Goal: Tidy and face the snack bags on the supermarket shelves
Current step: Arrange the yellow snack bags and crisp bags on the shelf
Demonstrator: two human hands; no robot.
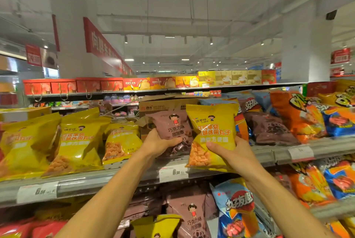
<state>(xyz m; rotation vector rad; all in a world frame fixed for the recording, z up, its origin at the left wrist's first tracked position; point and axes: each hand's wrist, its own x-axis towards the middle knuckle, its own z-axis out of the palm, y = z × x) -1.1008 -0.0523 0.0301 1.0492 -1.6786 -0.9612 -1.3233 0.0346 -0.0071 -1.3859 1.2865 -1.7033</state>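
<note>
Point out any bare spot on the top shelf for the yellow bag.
Bare shelf shows right of the yellow bag held by the right hand, before the brown bag lying flat. Left, yellow bags crowd together. The left hand holds a brown bag against the cardboard box.

White ceiling (192, 7), red hanging banners (101, 45)

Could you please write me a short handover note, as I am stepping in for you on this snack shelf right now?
Left hand grips the brown chocolate-ring bag, upright on the top snack shelf in front of a cardboard box.
Right hand holds the yellow snack bag, upright, front facing out, beside the brown one.
Done: neither bag is set down yet.
Left: the matching yellow bags to the left lean and overlap, and the orange and blue bags to the right lie jumbled.
</note>
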